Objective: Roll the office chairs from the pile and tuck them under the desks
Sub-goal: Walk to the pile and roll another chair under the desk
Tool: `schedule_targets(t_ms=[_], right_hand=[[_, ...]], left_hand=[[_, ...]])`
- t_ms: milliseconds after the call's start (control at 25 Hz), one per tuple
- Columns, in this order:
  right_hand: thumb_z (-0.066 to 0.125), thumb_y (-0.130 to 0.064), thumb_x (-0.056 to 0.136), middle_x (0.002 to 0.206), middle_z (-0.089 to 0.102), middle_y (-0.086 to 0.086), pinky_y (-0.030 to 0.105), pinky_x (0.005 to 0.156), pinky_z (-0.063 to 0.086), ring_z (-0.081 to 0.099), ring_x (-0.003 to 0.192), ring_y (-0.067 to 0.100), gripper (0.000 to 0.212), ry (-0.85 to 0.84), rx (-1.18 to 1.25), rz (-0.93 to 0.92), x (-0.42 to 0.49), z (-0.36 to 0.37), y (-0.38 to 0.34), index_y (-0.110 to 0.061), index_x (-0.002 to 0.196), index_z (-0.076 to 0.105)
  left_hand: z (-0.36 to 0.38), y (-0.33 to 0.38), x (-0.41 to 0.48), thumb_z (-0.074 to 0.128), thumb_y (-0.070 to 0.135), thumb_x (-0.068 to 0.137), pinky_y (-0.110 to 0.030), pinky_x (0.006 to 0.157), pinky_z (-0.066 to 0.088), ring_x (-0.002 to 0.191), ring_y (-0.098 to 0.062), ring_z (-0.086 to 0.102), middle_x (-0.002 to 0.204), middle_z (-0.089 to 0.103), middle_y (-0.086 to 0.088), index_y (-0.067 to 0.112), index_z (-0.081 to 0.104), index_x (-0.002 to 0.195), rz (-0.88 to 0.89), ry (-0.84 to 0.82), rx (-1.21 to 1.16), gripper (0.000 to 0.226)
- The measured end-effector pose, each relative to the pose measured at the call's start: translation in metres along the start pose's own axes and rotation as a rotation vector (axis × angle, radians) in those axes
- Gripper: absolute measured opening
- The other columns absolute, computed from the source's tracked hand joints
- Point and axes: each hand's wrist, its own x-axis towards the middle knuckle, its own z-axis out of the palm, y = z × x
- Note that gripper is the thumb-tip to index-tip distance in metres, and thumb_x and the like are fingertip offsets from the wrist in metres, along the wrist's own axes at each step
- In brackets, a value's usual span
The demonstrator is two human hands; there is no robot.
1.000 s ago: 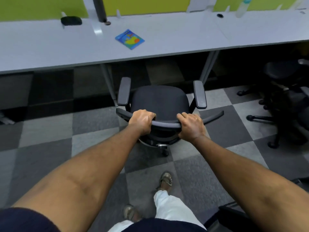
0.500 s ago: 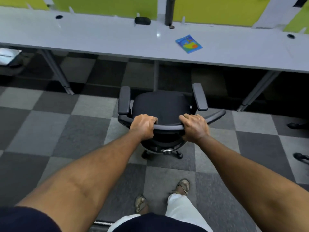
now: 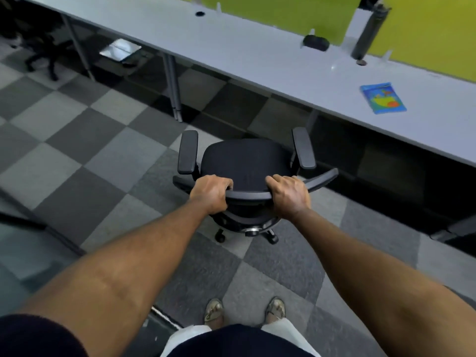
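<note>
A black office chair (image 3: 246, 161) with two armrests stands on the checkered carpet just in front of me, its seat facing the long grey desk (image 3: 257, 57). My left hand (image 3: 210, 193) grips the top rim of the backrest on its left side. My right hand (image 3: 288, 195) grips the same rim on the right. The chair's front sits short of the desk edge, and its casters (image 3: 220, 237) show beneath the seat. The backrest's face is hidden from this angle.
Desk legs (image 3: 173, 91) stand left of the chair. A blue booklet (image 3: 383, 97), a black object (image 3: 315, 43) and a dark post (image 3: 368, 34) are on the desk before green partitions. Another chair base (image 3: 42, 57) sits far left. A dark edge (image 3: 38, 225) lies at my left.
The view has swung left along the desk: the booklet has slid to the right and a new desk bay has come into sight. Both hands keep their grip on the chair's backrest.
</note>
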Motion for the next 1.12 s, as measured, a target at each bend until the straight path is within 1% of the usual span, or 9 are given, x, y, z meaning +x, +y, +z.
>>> schedule_targets(t_ms=[160,320,440,520,600,760,880,1000,1120], right_hand=[[0.080,-0.024,0.066,0.074,0.053,-0.004,0.032,0.065,0.028,0.061,0.065,0.024,0.036,-0.025,-0.002,-0.141,0.061,0.006,-0.008,-0.025,0.087,0.051],[0.080,-0.028,0.066,0.074,0.051,-0.005,0.034,0.065,0.031,0.060,0.066,0.023,0.037,-0.032,-0.021,-0.240,0.122,0.013,-0.012,-0.026,0.087,0.049],[0.078,-0.029,0.068,0.074,0.048,-0.007,0.035,0.068,0.033,0.058,0.065,0.021,0.035,-0.047,-0.041,-0.294,0.178,0.020,-0.024,-0.027,0.086,0.048],[0.077,-0.032,0.068,0.073,0.046,-0.009,0.035,0.070,0.034,0.057,0.065,0.020,0.035,-0.041,-0.075,-0.329,0.213,0.026,-0.032,-0.029,0.085,0.046],[0.077,-0.034,0.068,0.074,0.046,-0.009,0.036,0.071,0.036,0.058,0.066,0.020,0.036,-0.042,-0.085,-0.368,0.261,0.031,-0.046,-0.029,0.086,0.046],[0.075,-0.036,0.065,0.075,0.049,-0.008,0.038,0.073,0.040,0.059,0.069,0.021,0.035,-0.054,-0.072,-0.352,0.341,0.032,-0.086,-0.029,0.084,0.047],[0.075,-0.037,0.066,0.076,0.051,-0.007,0.038,0.073,0.037,0.061,0.073,0.022,0.031,-0.043,-0.081,-0.352,0.404,0.035,-0.120,-0.029,0.084,0.051],[0.076,-0.040,0.067,0.079,0.055,-0.007,0.037,0.074,0.030,0.063,0.080,0.023,0.031,-0.052,-0.085,-0.367,0.457,0.038,-0.142,-0.030,0.086,0.055],[0.076,-0.042,0.072,0.084,0.057,-0.009,0.038,0.077,0.032,0.063,0.086,0.021,0.029,-0.081,-0.108,-0.412,0.517,0.039,-0.168,-0.032,0.092,0.058]], left_hand=[[-0.006,-0.031,0.008,0.077,0.026,0.075,-0.031,0.068,0.047,0.081,-0.018,0.063,0.082,0.064,0.009,0.033,0.059,0.092,-0.151,0.031,-0.050,0.025],[-0.010,-0.057,0.026,0.078,0.029,0.072,-0.034,0.071,0.055,0.080,-0.018,0.064,0.078,0.063,0.011,0.034,0.060,0.090,-0.265,0.036,-0.087,0.025],[-0.019,-0.087,0.045,0.076,0.030,0.074,-0.034,0.070,0.054,0.079,-0.017,0.063,0.077,0.061,0.012,0.036,0.059,0.091,-0.328,0.042,-0.099,0.024],[-0.024,-0.109,0.060,0.075,0.030,0.075,-0.032,0.068,0.050,0.079,-0.017,0.063,0.077,0.061,0.012,0.036,0.058,0.090,-0.347,0.052,-0.100,0.024],[-0.034,-0.142,0.081,0.076,0.030,0.076,-0.032,0.068,0.048,0.079,-0.017,0.063,0.079,0.062,0.012,0.038,0.057,0.091,-0.369,0.064,-0.112,0.025],[-0.054,-0.209,0.115,0.078,0.036,0.078,-0.033,0.070,0.050,0.082,-0.018,0.063,0.081,0.062,0.011,0.036,0.061,0.097,-0.415,0.089,-0.144,0.025],[-0.070,-0.266,0.144,0.079,0.040,0.079,-0.034,0.074,0.054,0.085,-0.019,0.064,0.084,0.063,0.010,0.035,0.062,0.098,-0.444,0.093,-0.161,0.026],[-0.080,-0.310,0.168,0.079,0.044,0.080,-0.035,0.077,0.054,0.087,-0.020,0.063,0.087,0.064,0.008,0.034,0.060,0.097,-0.471,0.106,-0.160,0.027],[-0.095,-0.358,0.194,0.078,0.046,0.081,-0.035,0.077,0.054,0.086,-0.020,0.063,0.085,0.063,0.009,0.035,0.060,0.098,-0.509,0.106,-0.148,0.027]])
